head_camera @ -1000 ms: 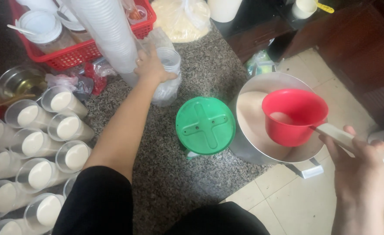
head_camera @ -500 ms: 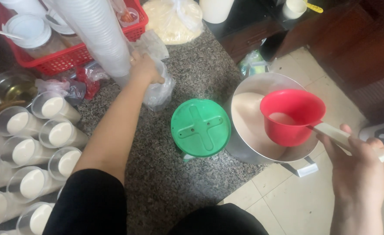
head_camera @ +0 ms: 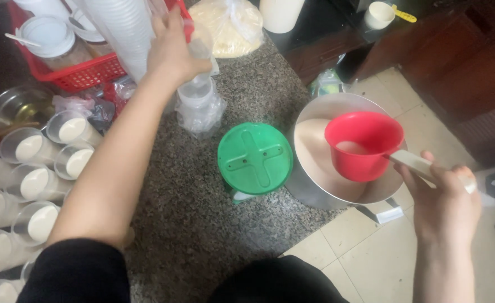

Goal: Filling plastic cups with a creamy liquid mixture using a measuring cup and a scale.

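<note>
Hands: left (head_camera: 172, 47) grasping cup stack (head_camera: 200, 92) by red basket (head_camera: 85, 76); right (head_camera: 446, 199) clenched on ladle (head_camera: 362, 143) handle, over pot (head_camera: 320, 163) | Advice: keep ladle level, lift one cup cleanly | Surroundings: green lid (head_camera: 255, 159) between; filled cups (head_camera: 31, 182) crowding left counter.

Left arm extends forward and up, bare forearm below a black sleeve; left hand (head_camera: 172, 47) is raised, fingers curled in a grasp, back facing the camera. Right hand (head_camera: 446, 196) sits low at right, fingers closed in a grip, forearm bare.
</note>
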